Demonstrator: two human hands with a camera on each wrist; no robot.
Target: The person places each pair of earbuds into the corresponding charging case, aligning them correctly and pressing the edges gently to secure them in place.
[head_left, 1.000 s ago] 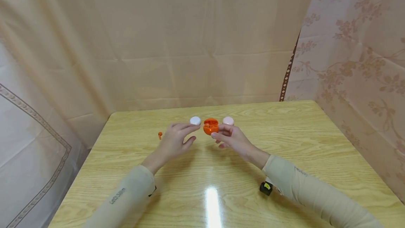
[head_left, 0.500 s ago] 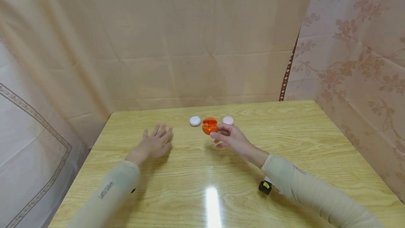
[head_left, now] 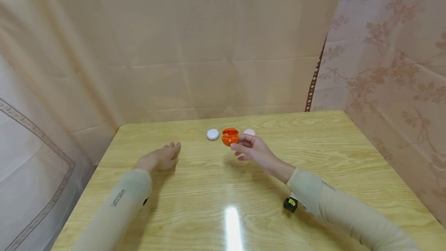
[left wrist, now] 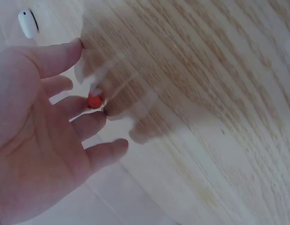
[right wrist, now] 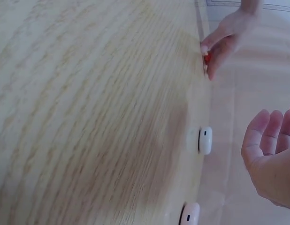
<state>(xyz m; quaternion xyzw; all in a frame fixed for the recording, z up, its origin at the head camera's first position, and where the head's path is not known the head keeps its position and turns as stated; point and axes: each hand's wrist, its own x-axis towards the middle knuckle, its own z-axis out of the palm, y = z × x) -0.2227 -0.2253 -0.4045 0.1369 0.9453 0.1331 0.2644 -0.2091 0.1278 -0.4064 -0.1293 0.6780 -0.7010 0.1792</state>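
An orange wireless earbud case (head_left: pixel 230 138), lid raised, is held at its right side by my right hand (head_left: pixel 256 152), thumb in front and fingers behind. In the right wrist view only a sliver of orange shows past that hand's fingertips. My left hand (head_left: pixel 160 159) reaches low over the table's left side. From the left wrist, a loose orange earbud (left wrist: pixel 95 100) lies on the table right at the fingertips, thumb and fingers spread apart around it. The hand hides this earbud in the head view.
A white round case (head_left: pixel 213 134) lies left of the orange one. A pale pink round case (head_left: pixel 249 132) is behind the right hand. A black device with a yellow mark (head_left: pixel 290 203) shows beneath the right sleeve. Curtains hang behind the wooden table (head_left: pixel 195 189).
My left hand has moved left, away from the orange case, and come down over the loose earbud, its spread fingers drawing in. The right hand keeps the case almost in place.
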